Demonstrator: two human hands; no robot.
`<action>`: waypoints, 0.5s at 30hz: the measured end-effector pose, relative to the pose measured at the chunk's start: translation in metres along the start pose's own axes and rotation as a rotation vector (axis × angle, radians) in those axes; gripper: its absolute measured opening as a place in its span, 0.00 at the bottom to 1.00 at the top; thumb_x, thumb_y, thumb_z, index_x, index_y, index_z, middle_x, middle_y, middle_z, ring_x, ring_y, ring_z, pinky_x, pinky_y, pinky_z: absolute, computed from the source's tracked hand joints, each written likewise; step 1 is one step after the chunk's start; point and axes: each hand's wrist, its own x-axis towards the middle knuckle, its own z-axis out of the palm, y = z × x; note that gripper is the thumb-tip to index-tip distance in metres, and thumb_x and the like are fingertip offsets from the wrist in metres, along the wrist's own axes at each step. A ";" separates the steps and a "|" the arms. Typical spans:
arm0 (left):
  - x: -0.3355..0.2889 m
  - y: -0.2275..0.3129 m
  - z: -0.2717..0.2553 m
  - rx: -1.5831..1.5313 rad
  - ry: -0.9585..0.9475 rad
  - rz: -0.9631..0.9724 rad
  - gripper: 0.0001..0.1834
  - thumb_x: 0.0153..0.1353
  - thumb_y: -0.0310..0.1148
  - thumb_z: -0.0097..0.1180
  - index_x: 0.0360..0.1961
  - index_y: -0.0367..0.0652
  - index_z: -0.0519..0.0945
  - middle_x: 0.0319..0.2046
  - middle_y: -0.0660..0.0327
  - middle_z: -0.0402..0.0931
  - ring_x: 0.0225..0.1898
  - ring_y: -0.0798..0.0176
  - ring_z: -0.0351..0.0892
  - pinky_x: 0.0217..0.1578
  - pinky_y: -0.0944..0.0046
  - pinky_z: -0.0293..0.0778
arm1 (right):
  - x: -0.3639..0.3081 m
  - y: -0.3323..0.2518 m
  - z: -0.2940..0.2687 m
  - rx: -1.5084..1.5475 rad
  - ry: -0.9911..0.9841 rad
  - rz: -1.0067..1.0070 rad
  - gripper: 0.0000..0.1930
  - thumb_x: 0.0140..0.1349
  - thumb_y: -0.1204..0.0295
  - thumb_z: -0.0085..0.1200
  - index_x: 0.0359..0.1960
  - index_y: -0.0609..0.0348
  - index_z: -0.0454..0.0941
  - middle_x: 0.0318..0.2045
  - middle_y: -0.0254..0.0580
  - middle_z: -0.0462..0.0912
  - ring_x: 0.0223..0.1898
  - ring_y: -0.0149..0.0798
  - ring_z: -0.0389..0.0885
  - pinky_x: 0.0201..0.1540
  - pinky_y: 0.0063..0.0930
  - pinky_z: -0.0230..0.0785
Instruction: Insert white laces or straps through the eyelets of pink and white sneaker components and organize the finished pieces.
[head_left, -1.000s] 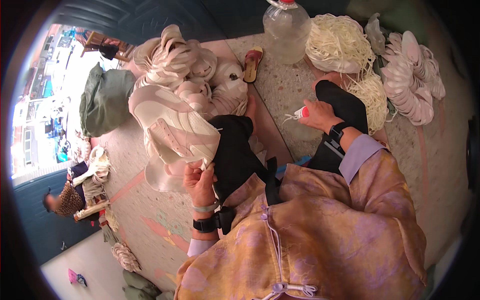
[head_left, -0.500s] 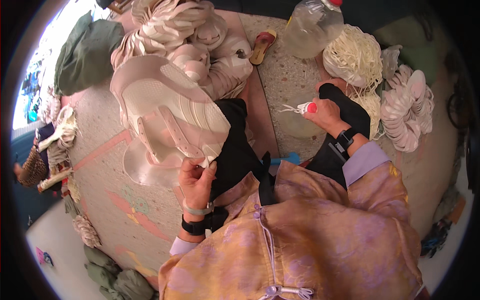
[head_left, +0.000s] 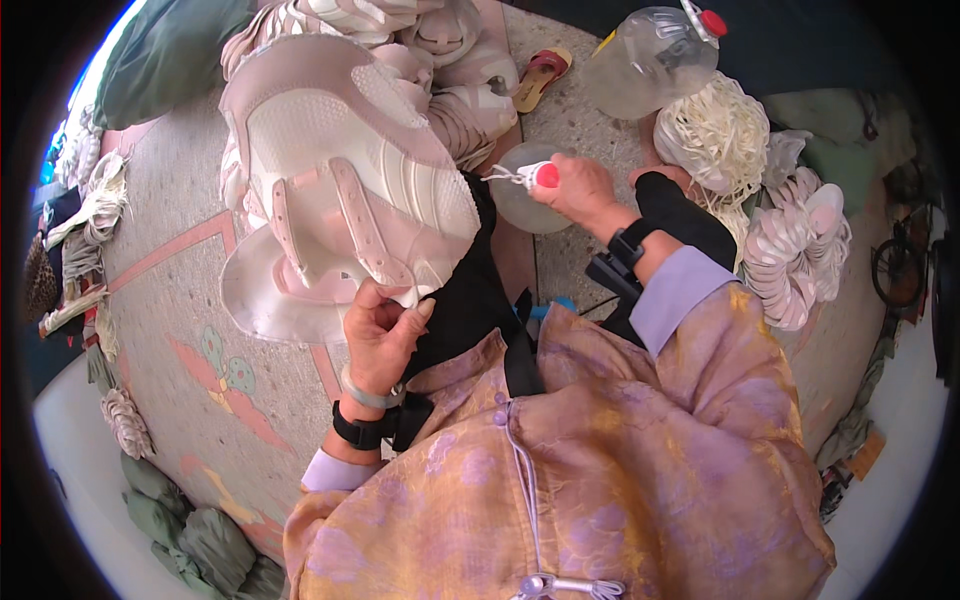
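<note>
My left hand pinches the lower edge of a pale pink and white shoe upper between thumb and fingers. This unsoled upper spreads out flat, with two punched eyelet strips and a smooth pink flap below. My right hand is closed around a small white tool with a red round end. Thin pale strands or prongs stick out from its tip toward the upper, apart from it. The tool's exact kind is too small to tell.
Stacked pink shoe uppers lie beyond. Ahead right are a sandal, a large clear plastic bottle and a bundle of white laces. More uppers sit at right, green sacks at lower left.
My right hand has moved left and slightly up with the white-and-red tool, nearer the shoe upper. My left hand keeps its pinch on the edge. The whole view has shifted a little.
</note>
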 end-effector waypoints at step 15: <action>0.015 0.008 0.017 0.359 -0.197 0.213 0.35 0.44 0.22 0.62 0.54 0.39 0.60 0.39 0.62 0.72 0.34 0.72 0.70 0.27 0.75 0.68 | -0.101 0.032 0.068 0.245 -0.743 -0.226 0.11 0.45 0.68 0.48 0.27 0.58 0.79 0.27 0.54 0.78 0.33 0.54 0.78 0.36 0.42 0.70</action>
